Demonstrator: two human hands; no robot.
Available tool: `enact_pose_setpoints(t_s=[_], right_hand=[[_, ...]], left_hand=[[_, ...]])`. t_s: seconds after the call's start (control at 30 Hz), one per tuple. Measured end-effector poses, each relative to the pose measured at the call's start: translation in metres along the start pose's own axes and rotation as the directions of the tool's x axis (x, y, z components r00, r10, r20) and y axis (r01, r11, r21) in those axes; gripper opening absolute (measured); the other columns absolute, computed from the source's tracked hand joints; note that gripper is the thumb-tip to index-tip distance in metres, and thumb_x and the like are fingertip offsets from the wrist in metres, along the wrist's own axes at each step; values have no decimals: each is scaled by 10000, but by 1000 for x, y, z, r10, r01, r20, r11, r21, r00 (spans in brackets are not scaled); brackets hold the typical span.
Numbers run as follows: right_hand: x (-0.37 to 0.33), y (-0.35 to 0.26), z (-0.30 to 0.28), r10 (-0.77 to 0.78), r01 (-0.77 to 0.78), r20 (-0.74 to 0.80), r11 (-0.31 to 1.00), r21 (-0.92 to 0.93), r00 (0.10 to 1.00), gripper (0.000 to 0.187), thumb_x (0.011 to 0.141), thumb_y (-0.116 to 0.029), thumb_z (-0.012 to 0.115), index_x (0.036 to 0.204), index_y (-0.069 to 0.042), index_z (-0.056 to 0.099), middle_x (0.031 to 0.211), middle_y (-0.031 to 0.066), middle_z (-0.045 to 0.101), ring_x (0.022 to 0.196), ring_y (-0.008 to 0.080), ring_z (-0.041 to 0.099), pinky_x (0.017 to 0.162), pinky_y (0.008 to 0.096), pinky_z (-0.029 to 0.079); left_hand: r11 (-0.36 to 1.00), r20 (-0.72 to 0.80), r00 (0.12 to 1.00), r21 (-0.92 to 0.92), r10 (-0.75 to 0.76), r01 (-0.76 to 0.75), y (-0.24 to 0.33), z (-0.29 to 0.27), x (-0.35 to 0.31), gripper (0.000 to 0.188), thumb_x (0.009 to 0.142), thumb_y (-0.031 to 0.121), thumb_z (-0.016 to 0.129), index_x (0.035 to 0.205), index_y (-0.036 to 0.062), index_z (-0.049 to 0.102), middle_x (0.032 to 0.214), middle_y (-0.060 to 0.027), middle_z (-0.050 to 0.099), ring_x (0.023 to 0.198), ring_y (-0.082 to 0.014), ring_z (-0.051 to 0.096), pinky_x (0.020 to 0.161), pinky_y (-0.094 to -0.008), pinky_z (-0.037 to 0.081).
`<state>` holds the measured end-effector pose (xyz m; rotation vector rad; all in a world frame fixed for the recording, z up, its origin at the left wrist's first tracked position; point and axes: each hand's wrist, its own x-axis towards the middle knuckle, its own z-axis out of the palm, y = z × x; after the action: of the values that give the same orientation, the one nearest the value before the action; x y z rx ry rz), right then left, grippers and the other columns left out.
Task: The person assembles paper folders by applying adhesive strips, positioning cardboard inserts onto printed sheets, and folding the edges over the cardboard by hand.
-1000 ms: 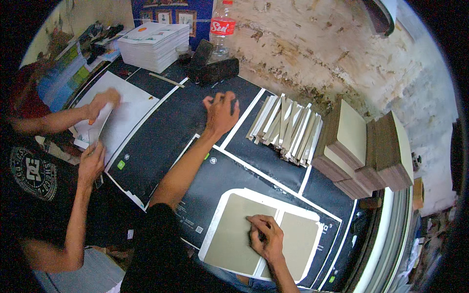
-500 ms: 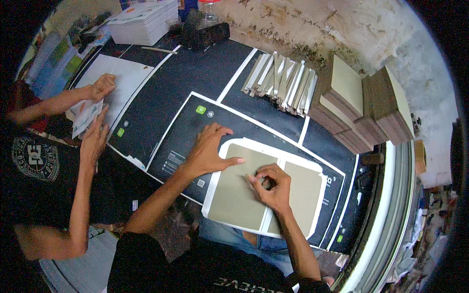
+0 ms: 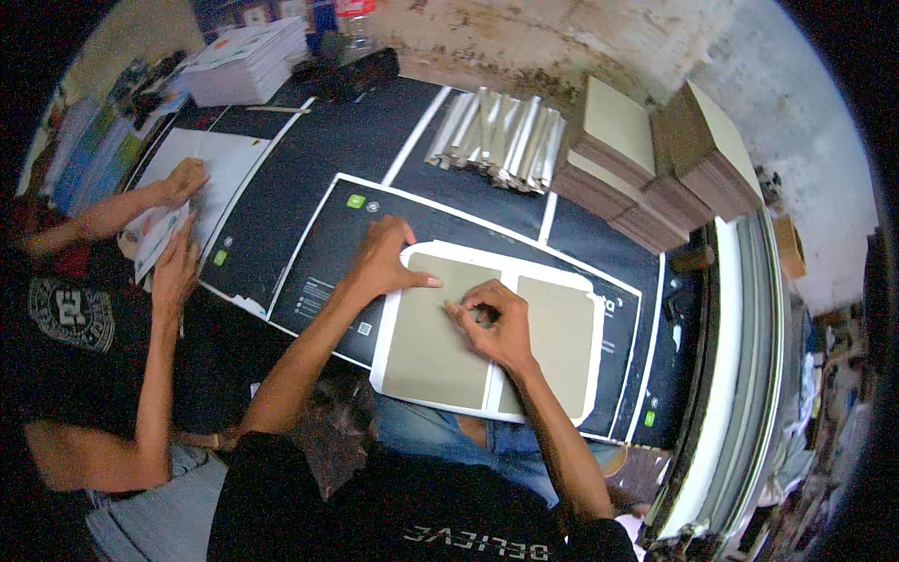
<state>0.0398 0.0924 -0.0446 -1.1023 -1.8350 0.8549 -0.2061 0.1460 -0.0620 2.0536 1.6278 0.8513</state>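
A book cover blank [image 3: 440, 351] lies in front of me, two grey-beige boards on a white sheet with a white strip between them. The sheet's border shows around the boards, folded or trimmed at the corners. My left hand [image 3: 382, 267] is at its far left corner, fingers bent beside the edge and thumb stretched over the board, apart from the fingers. Over the left board, close to the white strip, my right hand [image 3: 501, 323] is closed, thumb and fingertips together. Whatever it may hold is hidden.
Beneath lies a black printed sheet [image 3: 318, 253]. Cardboard strips [image 3: 501, 140] and stacked boards [image 3: 618, 131] stand at the far right. A co-worker's hands [image 3: 176, 244] handle paper on a white sheet [image 3: 225, 155] at left. Beyond are a paper stack [image 3: 243, 70] and a bottle [image 3: 357, 23].
The whole view has shifted, so the table contents appear further left and higher. My left fingers have bent in toward the cover's corner. My right hand stays closed over the left board.
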Motion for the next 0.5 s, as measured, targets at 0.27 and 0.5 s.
enact_pose_setpoints(t_s=[0.27, 0.5], right_hand=[[-7, 20, -4, -105, 105, -5, 994, 24, 994, 176, 797, -168, 800, 766, -23, 707, 853, 113, 668, 754, 251, 663, 626, 350, 537], [5, 1, -5, 20, -7, 116, 993, -116, 993, 275, 849, -251, 753, 839, 18, 700, 908, 189, 680, 820, 330, 690, 760, 417, 558]], left_hand=[[988, 38, 999, -154, 9, -3, 10, 1, 0, 572, 540, 304, 998, 852, 50, 591, 810, -58, 579, 738, -192, 553, 655, -346, 473], [998, 59, 998, -61, -23, 27, 19, -21, -6, 461, 639, 250, 937, 920, 40, 639, 856, -74, 675, 778, -194, 623, 730, -340, 507]])
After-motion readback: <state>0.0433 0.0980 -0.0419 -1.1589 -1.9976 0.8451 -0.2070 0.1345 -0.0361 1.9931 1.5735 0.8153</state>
